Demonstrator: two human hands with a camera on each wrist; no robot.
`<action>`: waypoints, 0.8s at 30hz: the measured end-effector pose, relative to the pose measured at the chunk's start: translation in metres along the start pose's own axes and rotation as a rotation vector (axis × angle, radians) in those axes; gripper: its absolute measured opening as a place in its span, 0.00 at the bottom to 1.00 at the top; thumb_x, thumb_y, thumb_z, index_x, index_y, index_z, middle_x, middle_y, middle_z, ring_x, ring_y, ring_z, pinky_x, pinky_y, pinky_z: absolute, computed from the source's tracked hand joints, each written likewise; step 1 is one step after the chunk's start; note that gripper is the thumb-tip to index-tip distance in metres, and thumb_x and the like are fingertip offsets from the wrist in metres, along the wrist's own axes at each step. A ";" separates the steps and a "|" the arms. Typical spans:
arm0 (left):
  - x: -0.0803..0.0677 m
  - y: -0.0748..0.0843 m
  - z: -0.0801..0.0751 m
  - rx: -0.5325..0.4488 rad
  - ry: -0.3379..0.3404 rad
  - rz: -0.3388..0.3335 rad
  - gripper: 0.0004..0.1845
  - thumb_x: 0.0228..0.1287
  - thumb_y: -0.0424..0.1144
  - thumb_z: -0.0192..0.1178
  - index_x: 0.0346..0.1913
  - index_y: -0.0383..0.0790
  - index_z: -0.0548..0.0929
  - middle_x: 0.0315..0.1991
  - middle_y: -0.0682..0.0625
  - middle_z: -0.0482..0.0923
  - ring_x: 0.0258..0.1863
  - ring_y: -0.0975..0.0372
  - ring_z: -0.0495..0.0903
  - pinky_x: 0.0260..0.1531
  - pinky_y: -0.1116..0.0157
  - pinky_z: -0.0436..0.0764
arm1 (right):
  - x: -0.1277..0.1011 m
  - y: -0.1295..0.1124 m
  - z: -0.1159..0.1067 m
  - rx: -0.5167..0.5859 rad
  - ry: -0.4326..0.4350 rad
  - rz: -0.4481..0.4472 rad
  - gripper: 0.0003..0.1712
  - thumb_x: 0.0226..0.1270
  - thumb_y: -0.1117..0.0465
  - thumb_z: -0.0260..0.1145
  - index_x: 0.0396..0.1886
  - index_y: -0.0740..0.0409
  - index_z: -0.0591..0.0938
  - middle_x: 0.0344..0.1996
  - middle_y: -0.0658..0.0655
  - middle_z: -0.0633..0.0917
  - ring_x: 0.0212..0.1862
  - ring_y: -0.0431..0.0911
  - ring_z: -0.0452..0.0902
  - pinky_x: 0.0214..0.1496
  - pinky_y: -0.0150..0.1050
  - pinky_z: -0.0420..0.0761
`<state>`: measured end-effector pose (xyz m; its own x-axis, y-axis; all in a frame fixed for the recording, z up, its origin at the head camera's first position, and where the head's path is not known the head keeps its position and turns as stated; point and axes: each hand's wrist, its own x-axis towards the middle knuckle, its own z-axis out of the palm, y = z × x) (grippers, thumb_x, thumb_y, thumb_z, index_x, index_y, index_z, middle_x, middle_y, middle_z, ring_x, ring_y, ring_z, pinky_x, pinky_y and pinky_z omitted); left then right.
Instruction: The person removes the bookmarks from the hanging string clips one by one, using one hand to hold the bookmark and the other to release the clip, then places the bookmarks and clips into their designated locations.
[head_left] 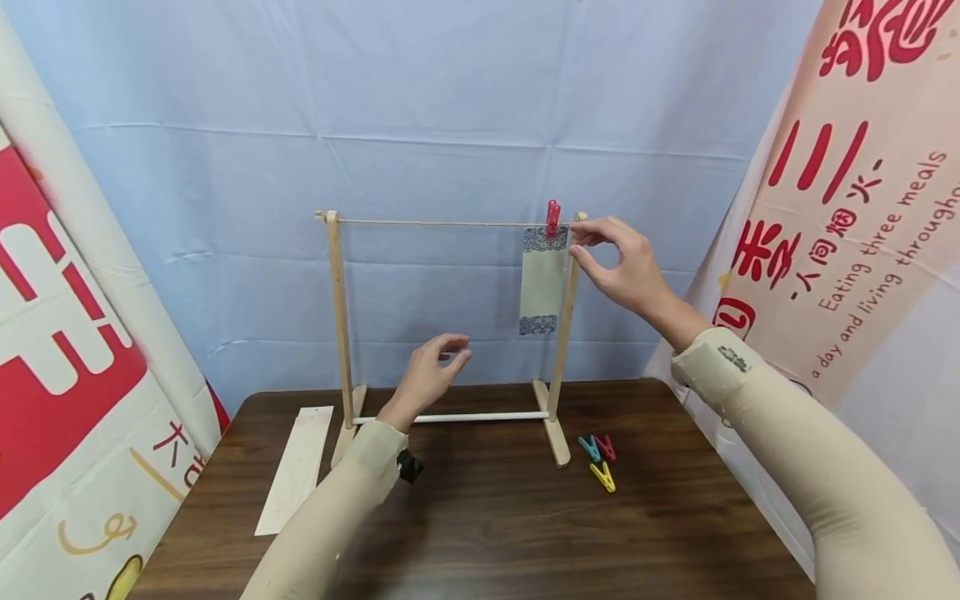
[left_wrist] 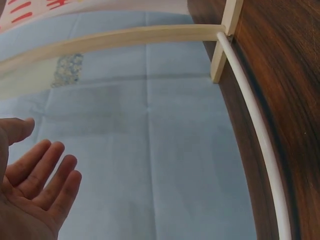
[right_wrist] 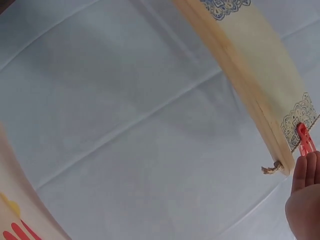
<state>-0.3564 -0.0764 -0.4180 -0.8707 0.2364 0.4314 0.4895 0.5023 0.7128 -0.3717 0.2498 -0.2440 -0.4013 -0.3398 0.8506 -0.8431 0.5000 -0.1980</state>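
Note:
A wooden rack (head_left: 339, 317) stands on the table with a string (head_left: 442, 222) across its top. A red clothespin (head_left: 552, 218) pins a cream paper strip (head_left: 543, 279) with blue patterned ends to the string, beside the right post (head_left: 564, 333). My right hand (head_left: 579, 246) is at the top of that post, its loosely bent fingers (right_wrist: 304, 172) just right of the red clothespin (right_wrist: 305, 140) and holding nothing. My left hand (head_left: 459, 348) hovers empty inside the rack above the white bottom rod (head_left: 457, 417), its palm (left_wrist: 30, 195) open.
A second cream strip (head_left: 296, 467) lies flat on the brown table (head_left: 487, 533) left of the rack. A teal (head_left: 589, 447), a red (head_left: 606, 447) and a yellow clothespin (head_left: 602, 477) lie by the rack's right foot. Blue cloth hangs behind, banners at both sides.

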 end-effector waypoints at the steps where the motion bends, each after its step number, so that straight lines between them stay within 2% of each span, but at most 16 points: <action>1: 0.001 -0.001 0.001 0.000 -0.003 -0.001 0.19 0.81 0.45 0.64 0.67 0.45 0.83 0.63 0.48 0.84 0.64 0.54 0.82 0.67 0.52 0.79 | 0.001 0.000 -0.001 0.001 0.001 -0.001 0.17 0.69 0.73 0.74 0.56 0.70 0.87 0.45 0.64 0.89 0.47 0.54 0.84 0.58 0.31 0.79; 4: 0.003 -0.002 0.002 -0.002 -0.007 0.000 0.19 0.81 0.45 0.63 0.67 0.44 0.83 0.63 0.47 0.84 0.64 0.53 0.82 0.68 0.50 0.79 | 0.005 0.001 -0.002 -0.013 0.002 0.001 0.17 0.70 0.73 0.74 0.57 0.70 0.87 0.47 0.64 0.89 0.48 0.54 0.84 0.59 0.31 0.78; 11: 0.010 -0.001 0.006 0.009 0.000 0.007 0.18 0.81 0.45 0.64 0.67 0.45 0.84 0.63 0.48 0.84 0.63 0.54 0.83 0.66 0.54 0.80 | 0.015 0.004 -0.003 -0.045 -0.003 -0.003 0.17 0.71 0.70 0.74 0.58 0.67 0.87 0.46 0.63 0.89 0.48 0.53 0.83 0.59 0.34 0.78; 21: 0.016 0.008 0.012 -0.020 -0.023 -0.001 0.19 0.82 0.47 0.63 0.68 0.46 0.84 0.63 0.50 0.84 0.63 0.57 0.82 0.66 0.56 0.80 | 0.028 0.003 -0.001 -0.050 -0.026 0.010 0.17 0.72 0.68 0.74 0.58 0.69 0.86 0.44 0.64 0.87 0.47 0.55 0.82 0.56 0.54 0.81; 24: 0.017 0.012 0.015 -0.034 -0.026 -0.001 0.19 0.81 0.46 0.63 0.68 0.45 0.84 0.63 0.49 0.84 0.63 0.55 0.82 0.66 0.55 0.80 | 0.032 0.003 -0.001 -0.044 -0.025 0.019 0.17 0.73 0.69 0.73 0.58 0.70 0.86 0.45 0.65 0.86 0.47 0.54 0.81 0.57 0.48 0.81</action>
<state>-0.3662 -0.0538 -0.4102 -0.8718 0.2582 0.4163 0.4898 0.4739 0.7317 -0.3863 0.2412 -0.2169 -0.4267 -0.3496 0.8341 -0.8187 0.5412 -0.1920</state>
